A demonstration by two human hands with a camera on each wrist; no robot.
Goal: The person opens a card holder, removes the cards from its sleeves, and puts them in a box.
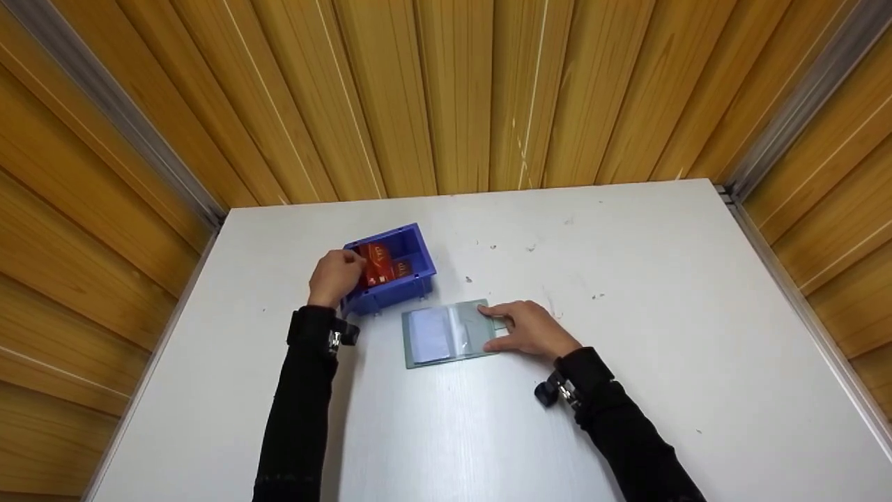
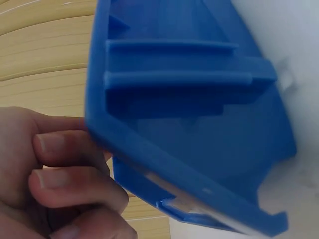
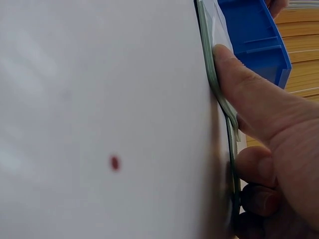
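A blue plastic bin (image 1: 390,296) stands left of centre, holding red packets (image 1: 378,263) with light lettering. My left hand (image 1: 336,275) reaches over its left wall and pinches the edge of a red packet. In the left wrist view the fingers (image 2: 75,179) are curled beside the bin's rim, and the bin wall hides the fingertips' contact. Before the bin an open green card holder (image 1: 451,333) with clear sleeves and a whitish left page lies flat. My right hand (image 1: 529,329) grips its right edge, thumb on the near side and index finger on the far side.
The white table (image 1: 662,293) carries small dark specks and scuffs behind and right of the card holder. Yellow wood-patterned panels (image 1: 453,97) rise along the back and both sides. A red spot (image 3: 115,163) marks the tabletop in the right wrist view.
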